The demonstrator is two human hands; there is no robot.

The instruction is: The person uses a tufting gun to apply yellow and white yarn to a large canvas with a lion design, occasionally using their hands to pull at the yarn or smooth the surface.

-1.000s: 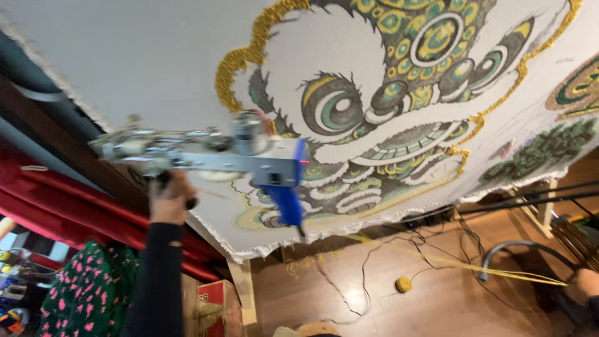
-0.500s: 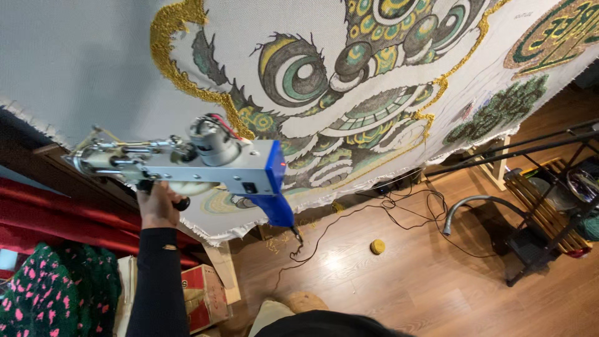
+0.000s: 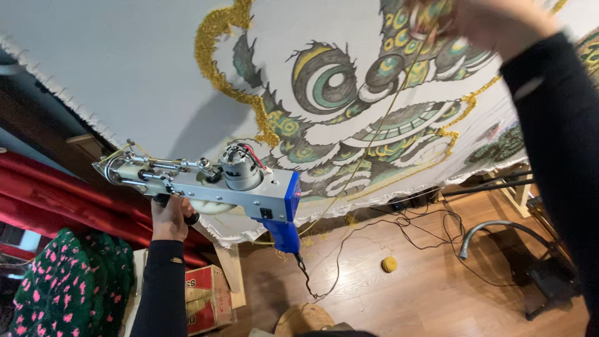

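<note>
My left hand grips the front handle of a tufting gun, a silver body with a motor on top and a blue rear grip. Its needle end points left, close to the stretched white cloth that carries a tufted lion-face pattern in green, yellow and grey. My right hand, in a black sleeve, is raised at the top right in front of the cloth and pinches a strand of yellow yarn that runs down toward the gun.
A yellow yarn ball lies on the wooden floor among black cables. A grey hose curves at the right. A cardboard box and a green cloth with pink dots sit at the lower left, below red fabric.
My right hand has come into view at the top right, holding the yarn strand. The view has shifted, and the gun sits slightly lower and further right.
</note>
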